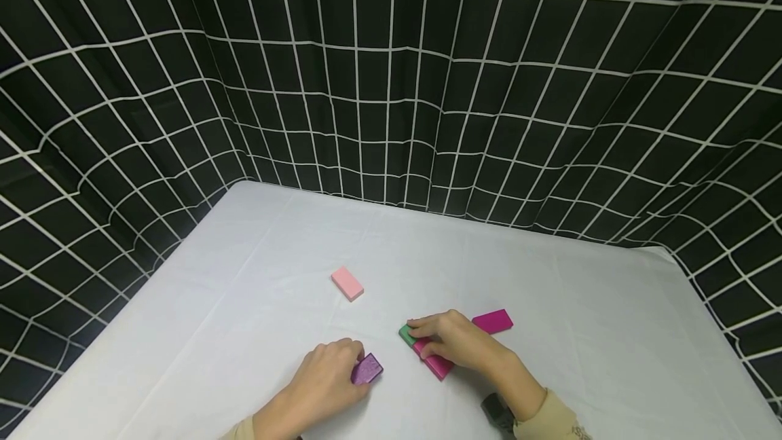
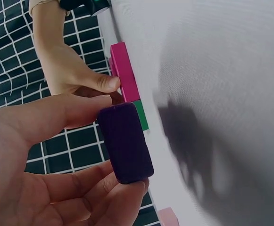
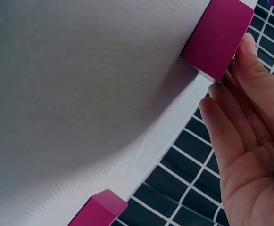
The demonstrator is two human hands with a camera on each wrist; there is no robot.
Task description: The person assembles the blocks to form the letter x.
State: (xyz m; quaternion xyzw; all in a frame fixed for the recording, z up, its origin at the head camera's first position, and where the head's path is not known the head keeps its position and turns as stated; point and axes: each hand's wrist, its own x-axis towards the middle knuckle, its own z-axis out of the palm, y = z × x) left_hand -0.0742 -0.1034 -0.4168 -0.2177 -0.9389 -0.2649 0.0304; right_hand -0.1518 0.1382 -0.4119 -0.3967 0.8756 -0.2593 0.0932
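Note:
My left hand [image 1: 326, 375] pinches a purple block [image 1: 366, 369] between thumb and fingers, over the near part of the white table. In the left wrist view the block's dark, rounded end [image 2: 126, 143] faces the camera. To the right, a magenta block [image 1: 437, 364] and a green block [image 1: 405, 334] lie end to end. My right hand [image 1: 459, 341] reaches over them from the right, its thumb against the magenta block and a fingertip at the green one. In the right wrist view the thumb [image 3: 250, 49] lies along the magenta block's side; the green block is hidden there.
A second magenta block [image 1: 493, 321] lies just beyond my right hand. Farther back on the white table [image 1: 293, 236] is a light pink block [image 1: 347, 284]. Black curtains with a white grid [image 1: 403, 73] hang behind and at both sides.

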